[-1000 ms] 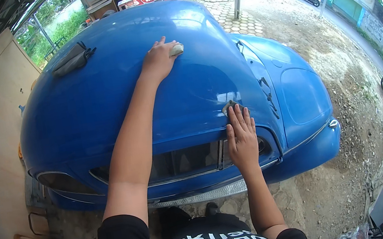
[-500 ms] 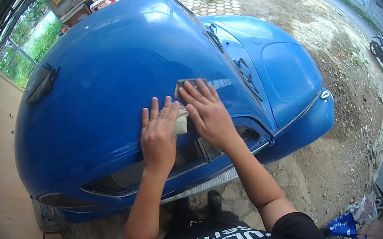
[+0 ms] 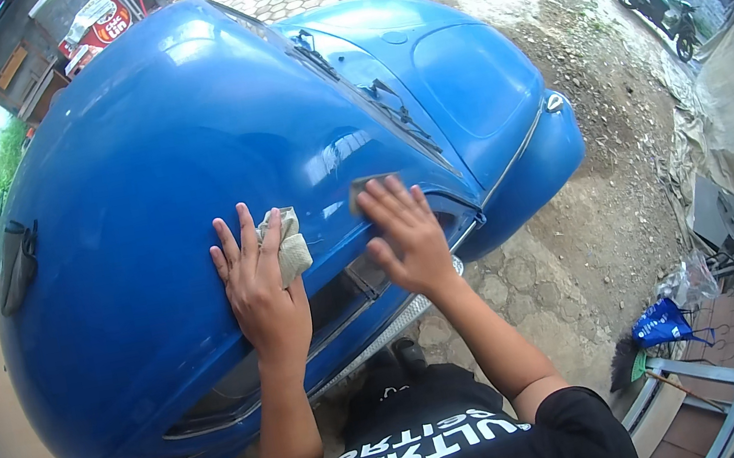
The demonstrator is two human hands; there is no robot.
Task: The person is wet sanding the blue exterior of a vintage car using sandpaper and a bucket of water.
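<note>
by the left hand [image 3: 264, 287], fingers spread, a pale cloth [image 3: 294, 253] is held beside the forefinger; by the right hand [image 3: 411, 239], a gray-brown pad [image 3: 364, 192] is held beneath the fingertips. both are seen on the roof [image 3: 129, 201] of a blue car [image 3: 476, 65].

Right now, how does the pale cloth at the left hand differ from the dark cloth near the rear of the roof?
The pale cloth is light beige, while the dark cloth is deep grey. The pale cloth touches the left hand, whereas the dark cloth lies apart from both hands. Both are on the blue car roof.
</note>
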